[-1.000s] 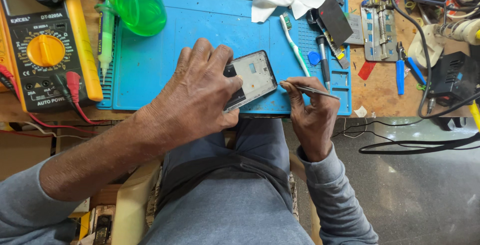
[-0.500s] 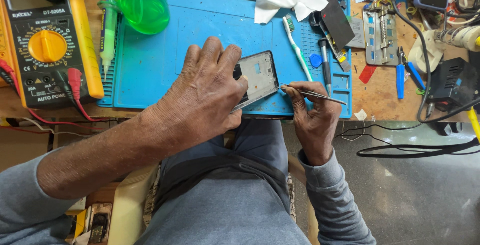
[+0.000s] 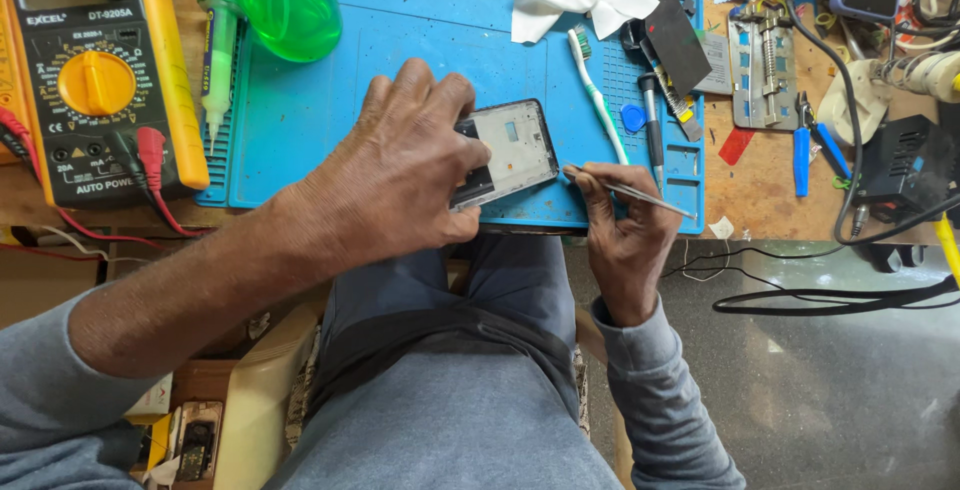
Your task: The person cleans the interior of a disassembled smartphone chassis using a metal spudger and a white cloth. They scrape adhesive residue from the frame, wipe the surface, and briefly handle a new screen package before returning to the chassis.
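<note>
You have one view only, from the camera on your head, so nothing is shared with a second view. It looks steeply down over your chest and lap, and the far edge of the surface (image 3: 770, 185) lies toward the top of the frame. Your forearms enter from the bottom corners, and your left hand (image 3: 400, 165) and right hand (image 3: 625, 235) sit near the middle, close enough to tell single fingers apart. The blue mat (image 3: 420, 40) fills the upper centre, cut off at the top. The meter (image 3: 95, 80) is clipped by the left edge. At lower right you see down past the surface to the floor (image 3: 850, 390).
</note>
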